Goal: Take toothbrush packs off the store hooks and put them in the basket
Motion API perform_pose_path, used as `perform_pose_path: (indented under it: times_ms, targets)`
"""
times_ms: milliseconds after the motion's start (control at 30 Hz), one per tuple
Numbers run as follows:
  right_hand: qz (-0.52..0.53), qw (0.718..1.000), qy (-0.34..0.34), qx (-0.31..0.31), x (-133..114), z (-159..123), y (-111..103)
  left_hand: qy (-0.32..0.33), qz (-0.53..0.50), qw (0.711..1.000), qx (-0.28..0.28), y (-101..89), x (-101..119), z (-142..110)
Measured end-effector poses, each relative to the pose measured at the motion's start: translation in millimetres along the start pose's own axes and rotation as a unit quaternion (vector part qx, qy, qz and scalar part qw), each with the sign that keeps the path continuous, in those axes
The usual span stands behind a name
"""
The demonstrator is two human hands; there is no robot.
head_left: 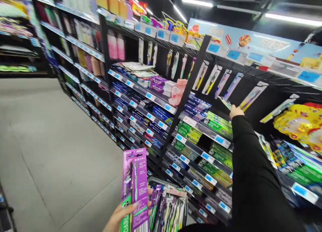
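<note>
My left hand (119,216), low in the view, is closed round a purple Darlie toothbrush pack (140,181) held upright. Just right of it is a dark container (186,210) filled with several packaged toothbrushes (167,208). My right hand (236,111) is stretched out to the shelf rack, its fingers closed on a pale, greenish toothbrush pack (225,103) that points up and left. Several hanging toothbrush packs (233,86) are close around that hand. Part of the right hand's grip is turned away from view.
Shelves of toothpaste boxes (217,123) run below the hanging packs. Pink bottles (116,46) and a pink plush-like item (178,92) stand farther left. Yellow packages (297,124) hang at the right. A grey floor aisle (62,134) extends along the left.
</note>
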State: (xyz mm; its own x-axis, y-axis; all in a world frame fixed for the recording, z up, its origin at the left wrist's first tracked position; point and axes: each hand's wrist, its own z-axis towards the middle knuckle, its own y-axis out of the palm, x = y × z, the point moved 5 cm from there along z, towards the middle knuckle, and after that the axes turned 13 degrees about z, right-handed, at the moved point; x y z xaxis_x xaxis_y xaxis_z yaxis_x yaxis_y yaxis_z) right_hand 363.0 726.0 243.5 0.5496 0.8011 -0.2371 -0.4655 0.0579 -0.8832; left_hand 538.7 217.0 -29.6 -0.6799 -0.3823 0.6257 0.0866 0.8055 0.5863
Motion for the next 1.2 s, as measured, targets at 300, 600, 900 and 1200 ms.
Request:
perform_pose_path:
  times_ms: [300, 600, 900, 1200]
  targets:
    - [-0.096, 0.989, -0.071, -0.083, 24.3, 7.1, -17.9, -0.049, -0.034, 0.987, -0.146, 19.0, -11.5, 27.6]
    - [-0.164, 0.976, -0.101, -0.103, 45.1, -3.3, -55.5, -0.001, -0.026, 0.978, -0.208, 20.9, -19.9, 30.7]
    - [0.15, 0.981, -0.096, -0.079, 78.8, -81.8, -90.3, -0.028, 0.061, 0.986, -0.153, 30.6, -13.2, 36.0]
    - [0.704, 0.709, 0.026, 0.027, 51.4, -250.8, -27.7, -0.013, 0.208, 0.971, -0.119, 65.5, -26.4, 44.0]
